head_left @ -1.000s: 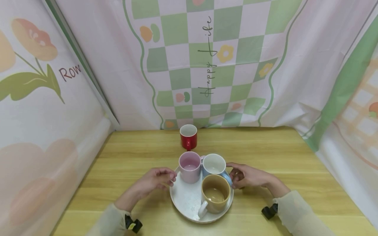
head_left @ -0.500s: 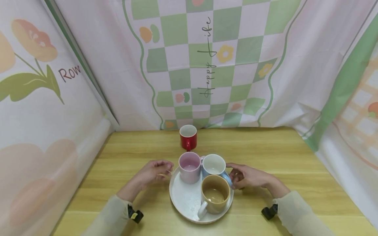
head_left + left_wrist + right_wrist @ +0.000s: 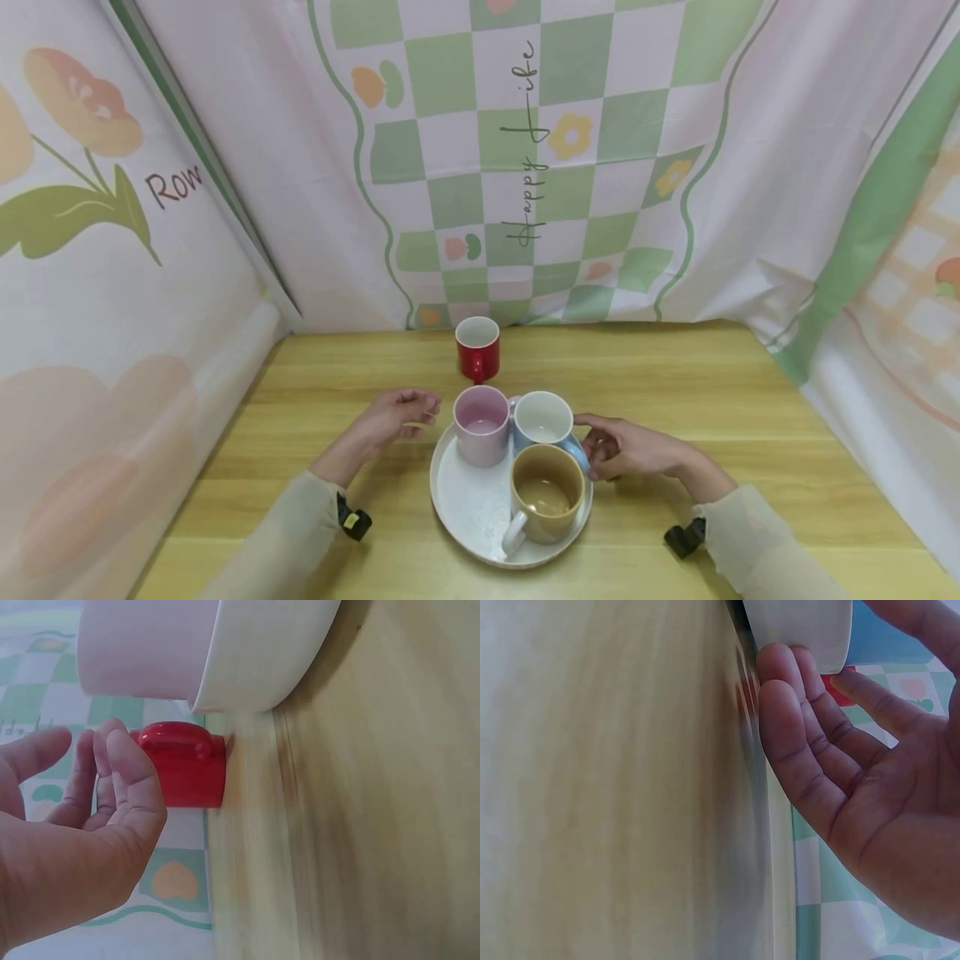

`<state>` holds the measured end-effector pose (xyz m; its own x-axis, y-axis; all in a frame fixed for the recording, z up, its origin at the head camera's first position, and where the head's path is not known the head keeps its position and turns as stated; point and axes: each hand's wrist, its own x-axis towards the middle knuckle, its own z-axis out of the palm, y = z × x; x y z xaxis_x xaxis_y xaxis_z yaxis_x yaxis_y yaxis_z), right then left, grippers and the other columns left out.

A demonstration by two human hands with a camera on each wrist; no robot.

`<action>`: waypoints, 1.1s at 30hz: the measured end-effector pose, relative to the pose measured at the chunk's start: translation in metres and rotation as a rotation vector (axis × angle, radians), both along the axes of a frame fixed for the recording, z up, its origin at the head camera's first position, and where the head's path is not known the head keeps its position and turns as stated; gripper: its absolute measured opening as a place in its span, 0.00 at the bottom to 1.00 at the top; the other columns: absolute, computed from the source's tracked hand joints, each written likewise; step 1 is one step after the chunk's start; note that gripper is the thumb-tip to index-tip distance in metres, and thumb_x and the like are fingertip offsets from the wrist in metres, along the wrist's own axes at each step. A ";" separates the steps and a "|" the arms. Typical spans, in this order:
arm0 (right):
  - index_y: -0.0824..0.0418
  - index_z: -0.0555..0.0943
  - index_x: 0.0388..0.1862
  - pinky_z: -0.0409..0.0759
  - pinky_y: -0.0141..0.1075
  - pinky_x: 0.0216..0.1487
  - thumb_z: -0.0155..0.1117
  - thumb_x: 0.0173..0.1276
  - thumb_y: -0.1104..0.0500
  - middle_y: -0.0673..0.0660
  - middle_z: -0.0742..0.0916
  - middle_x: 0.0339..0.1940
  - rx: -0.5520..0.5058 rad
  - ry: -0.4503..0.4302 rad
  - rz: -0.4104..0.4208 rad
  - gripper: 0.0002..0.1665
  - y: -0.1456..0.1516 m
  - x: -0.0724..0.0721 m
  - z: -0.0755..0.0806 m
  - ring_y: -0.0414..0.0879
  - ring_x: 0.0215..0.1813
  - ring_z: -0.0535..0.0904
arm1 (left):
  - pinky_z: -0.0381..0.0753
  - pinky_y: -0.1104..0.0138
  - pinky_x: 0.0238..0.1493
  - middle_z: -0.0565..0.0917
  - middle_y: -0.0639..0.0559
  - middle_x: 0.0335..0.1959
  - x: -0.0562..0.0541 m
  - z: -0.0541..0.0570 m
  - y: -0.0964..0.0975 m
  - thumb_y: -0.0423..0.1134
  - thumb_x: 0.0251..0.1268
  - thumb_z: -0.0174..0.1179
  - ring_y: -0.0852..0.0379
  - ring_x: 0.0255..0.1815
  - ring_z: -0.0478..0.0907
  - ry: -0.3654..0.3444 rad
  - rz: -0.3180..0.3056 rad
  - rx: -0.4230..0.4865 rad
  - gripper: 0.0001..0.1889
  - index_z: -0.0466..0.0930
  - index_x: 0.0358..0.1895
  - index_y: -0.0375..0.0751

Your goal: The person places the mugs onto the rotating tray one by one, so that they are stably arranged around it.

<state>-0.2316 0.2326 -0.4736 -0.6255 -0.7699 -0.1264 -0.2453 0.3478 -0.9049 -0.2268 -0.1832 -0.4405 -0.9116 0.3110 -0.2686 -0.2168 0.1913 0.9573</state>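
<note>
A round white tray (image 3: 468, 512) bears a pink mug (image 3: 482, 446), a light-blue mug (image 3: 543, 417) with a white inside, and a tan mug (image 3: 547, 492) whose white handle points to the front left. My left hand (image 3: 392, 419) hovers left of the pink mug, fingers loosely bent and holding nothing. Beyond the tray stands a red mug (image 3: 478, 360), handle toward me; the left wrist view has it behind my fingers (image 3: 139, 780). On the tray's right side my right hand (image 3: 633, 448) has relaxed fingertips at the rim, close by the blue mug's handle.
The wooden table (image 3: 675, 375) ends at a hanging cloth (image 3: 510, 208) with green and white checks. More printed cloth (image 3: 112, 333) walls off the left, and a draped sheet (image 3: 885, 317) the right. Each wrist carries a small black camera (image 3: 684, 540).
My left hand has drawn back from the tray's left rim and moved farther away across the table, toward the red mug's side. My right hand, tray and mugs have stayed put.
</note>
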 end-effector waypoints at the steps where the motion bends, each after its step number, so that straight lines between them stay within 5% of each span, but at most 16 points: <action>1: 0.65 0.57 0.78 0.87 0.33 0.39 0.71 0.62 0.62 0.65 0.80 0.48 0.000 0.001 0.000 0.48 0.000 0.000 0.000 0.47 0.42 0.84 | 0.79 0.50 0.63 0.77 0.32 0.61 -0.002 0.000 0.001 0.42 0.77 0.52 0.45 0.57 0.79 0.001 0.001 -0.004 0.23 0.70 0.65 0.27; 9: 0.65 0.57 0.78 0.87 0.33 0.38 0.71 0.62 0.63 0.65 0.80 0.48 -0.001 0.001 0.002 0.49 0.001 -0.001 -0.001 0.46 0.42 0.84 | 0.78 0.48 0.65 0.74 0.30 0.64 -0.017 0.001 0.009 0.39 0.77 0.50 0.37 0.62 0.76 -0.002 0.033 -0.011 0.21 0.71 0.64 0.28; 23: 0.63 0.58 0.78 0.87 0.34 0.39 0.71 0.62 0.63 0.65 0.80 0.47 -0.002 -0.011 -0.003 0.49 0.002 -0.002 -0.003 0.47 0.42 0.84 | 0.81 0.50 0.62 0.76 0.32 0.64 -0.037 -0.003 0.018 0.41 0.75 0.54 0.37 0.63 0.77 -0.032 0.092 -0.035 0.20 0.75 0.63 0.33; 33: 0.64 0.58 0.77 0.87 0.33 0.39 0.71 0.62 0.63 0.64 0.81 0.47 0.002 -0.011 -0.007 0.48 0.000 0.000 0.000 0.46 0.42 0.84 | 0.82 0.56 0.60 0.78 0.34 0.64 -0.049 -0.009 0.029 0.43 0.75 0.55 0.53 0.51 0.83 -0.041 0.086 -0.038 0.22 0.74 0.65 0.33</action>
